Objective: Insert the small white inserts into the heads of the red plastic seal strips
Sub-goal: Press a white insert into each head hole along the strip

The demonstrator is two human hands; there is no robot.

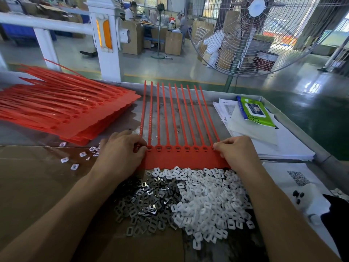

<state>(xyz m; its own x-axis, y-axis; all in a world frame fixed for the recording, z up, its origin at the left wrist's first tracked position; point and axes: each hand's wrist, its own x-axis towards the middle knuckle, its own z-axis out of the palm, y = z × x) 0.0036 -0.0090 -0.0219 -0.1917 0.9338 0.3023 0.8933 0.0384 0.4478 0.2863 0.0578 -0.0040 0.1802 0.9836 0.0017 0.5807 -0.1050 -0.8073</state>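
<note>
Stack of red seal sheets (62,108): far left of table, tails fanned leftward.
Loose assembled inserts (75,157): few, scattered on cardboard (37,186) left of left hand.
Left hand (120,152): fingers curled, pinching left end of red seal strip sheet (181,156).
Red seal strip sheet: flat at centre, heads in a row, tails pointing away.
Metal clips (143,201) and white inserts (209,201): adjoining piles below sheet.
Right hand (236,154): fingers curled, pinching sheet's right end.
Wet-wipe pack (255,112): on papers (283,144), right.
</note>
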